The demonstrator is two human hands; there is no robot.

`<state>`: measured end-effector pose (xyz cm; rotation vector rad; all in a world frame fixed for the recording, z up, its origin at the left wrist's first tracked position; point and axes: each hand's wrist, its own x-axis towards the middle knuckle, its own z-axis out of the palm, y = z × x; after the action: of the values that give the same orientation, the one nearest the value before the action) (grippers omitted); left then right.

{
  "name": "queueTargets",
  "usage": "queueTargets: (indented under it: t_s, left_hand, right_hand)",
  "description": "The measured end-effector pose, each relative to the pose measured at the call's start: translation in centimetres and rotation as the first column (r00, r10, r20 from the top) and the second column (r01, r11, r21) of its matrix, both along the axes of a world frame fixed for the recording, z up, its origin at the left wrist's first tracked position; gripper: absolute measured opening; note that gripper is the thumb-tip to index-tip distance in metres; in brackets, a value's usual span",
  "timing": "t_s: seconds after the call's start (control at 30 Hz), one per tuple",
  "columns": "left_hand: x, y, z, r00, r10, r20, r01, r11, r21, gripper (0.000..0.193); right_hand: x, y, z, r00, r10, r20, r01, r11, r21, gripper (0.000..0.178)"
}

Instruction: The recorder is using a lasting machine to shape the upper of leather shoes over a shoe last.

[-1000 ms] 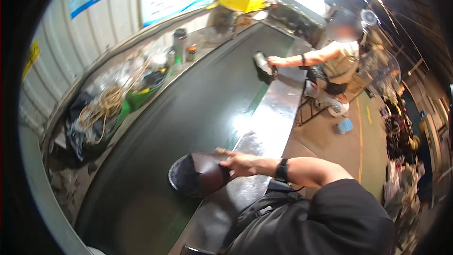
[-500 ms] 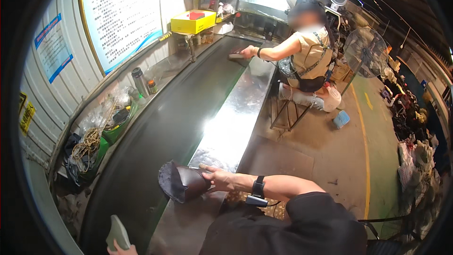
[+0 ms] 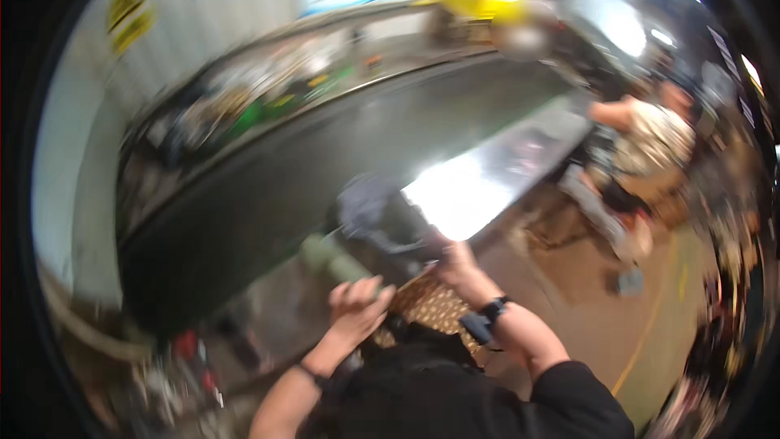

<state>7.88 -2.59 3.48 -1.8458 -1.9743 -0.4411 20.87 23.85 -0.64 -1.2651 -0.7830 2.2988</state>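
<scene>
Motion blurs the whole view. My right hand (image 3: 457,264) is closed on the lower right side of a dark, open-ended boot upper (image 3: 398,226). Its fuzzy blue-grey lining (image 3: 364,205) faces the upper left, over the edge of the dark conveyor belt (image 3: 268,236). My left hand (image 3: 357,306) curls round the near end of a pale green, rounded piece that looks like a shoe last (image 3: 331,258). That piece points up and left, close beside the boot upper. Smear hides whether the two touch.
A shiny metal ledge (image 3: 487,175) runs along the belt's near side. Across the belt lie bags and green containers (image 3: 268,110) by the wall. A co-worker (image 3: 646,138) sits at the far right. A yellow box (image 3: 467,2) stands at the back.
My view has swung left. My left hand has brought the pale green last from the belt's lower left up beside the boot upper. My right hand still holds the upper.
</scene>
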Motion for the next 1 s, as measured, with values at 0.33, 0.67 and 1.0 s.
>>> queueTargets:
  t_s: [0.33, 0.67, 1.0]
  left_hand:
    - [-6.4, 2.7, 2.8, -0.611, -0.481, 0.628, -0.651, 0.757, -0.054, 0.038]
    - [-16.9, 2.9, -4.2, -0.402, 0.234, 0.885, -0.621, 0.641, -0.451, 0.030]
    - [-14.1, 2.9, -7.3, -0.171, 0.641, 0.748, -0.655, 0.493, -0.572, 0.043]
  right_hand:
    - [3.4, -0.8, 10.8, 0.941, 0.304, 0.148, -0.311, 0.609, 0.730, 0.053]
    - [1.9, -10.3, 2.1, 0.846, 0.406, 0.345, -0.121, -0.484, 0.866, 0.099]
    - [2.9, -8.3, 0.0, 0.759, 0.589, 0.279, -0.430, 0.130, 0.894, 0.122]
